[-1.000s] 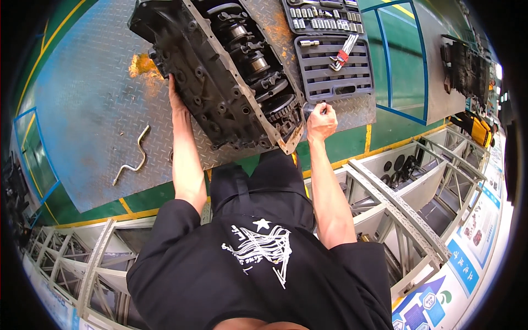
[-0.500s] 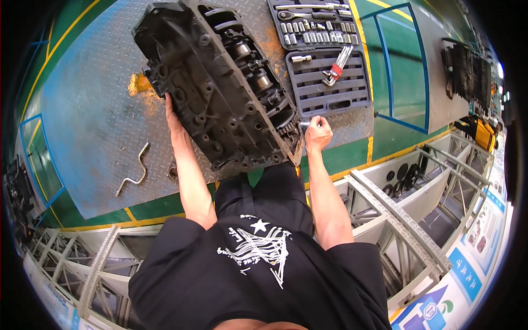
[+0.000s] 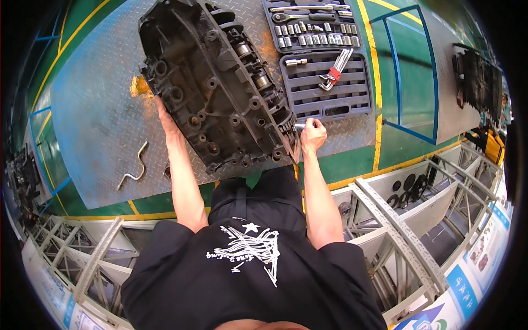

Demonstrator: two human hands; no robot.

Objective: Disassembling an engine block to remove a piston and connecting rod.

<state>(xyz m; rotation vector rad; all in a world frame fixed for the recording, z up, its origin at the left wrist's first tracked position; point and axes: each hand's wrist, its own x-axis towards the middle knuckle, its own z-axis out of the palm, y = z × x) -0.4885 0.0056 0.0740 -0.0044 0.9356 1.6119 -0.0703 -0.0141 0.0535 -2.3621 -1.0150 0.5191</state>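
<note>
A large black engine block [image 3: 192,93] lies on its side in front of me, its crankshaft [image 3: 243,50] showing along the open right face. My left hand [image 3: 166,116] presses on the block's left edge; its fingers are partly hidden by the casting. At the near right corner, beside a toothed gear [image 3: 287,126], my right hand [image 3: 313,136] is closed around a shiny metal shaft end [image 3: 300,126]. Most of that shaft end is covered by my fist.
An open tool case [image 3: 330,104] with several sockets, a ratchet [image 3: 291,18] and folded hex keys [image 3: 336,70] lies right of the block. A bent metal rod [image 3: 142,165] rests on the scuffed metal plate [image 3: 99,143]. Grey metal frames [image 3: 396,231] stand nearby at the right.
The block has tipped slightly: more of its side face shows and less of the crankshaft opening. Both hands stay on it, the right one shifted a little with the shaft end.
</note>
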